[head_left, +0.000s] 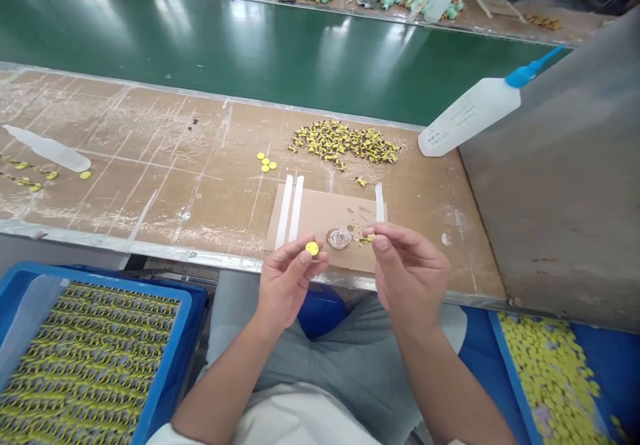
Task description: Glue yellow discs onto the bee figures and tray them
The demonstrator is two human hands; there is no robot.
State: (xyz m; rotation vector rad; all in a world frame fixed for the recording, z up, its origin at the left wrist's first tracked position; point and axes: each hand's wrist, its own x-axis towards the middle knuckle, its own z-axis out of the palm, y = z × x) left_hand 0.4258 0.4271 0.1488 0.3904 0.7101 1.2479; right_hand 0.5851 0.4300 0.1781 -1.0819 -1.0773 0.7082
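Left hand [287, 278]: fingers pinched on a yellow disc [312, 249], above the near edge of the cardboard sheet [320, 208]. Right hand [413, 268]: fingertips closed on a small yellow figure [369, 239], beside a clear dish [340, 238]. Blue tray [186, 311], left: rows of yellow-and-dark pieces [100, 358]. Blue bin [515, 381], right: loose yellow discs [553, 371]. White bottle [470, 117]: leaning, blue-tipped, contents unclear.

The left hand [287, 281] holds a yellow disc [312, 249] and the right hand [411, 277] pinches a small yellow figure [369, 239]. Between them, a small clear dish [341, 239] sits on a cardboard sheet [327, 205] on the counter [200, 151].
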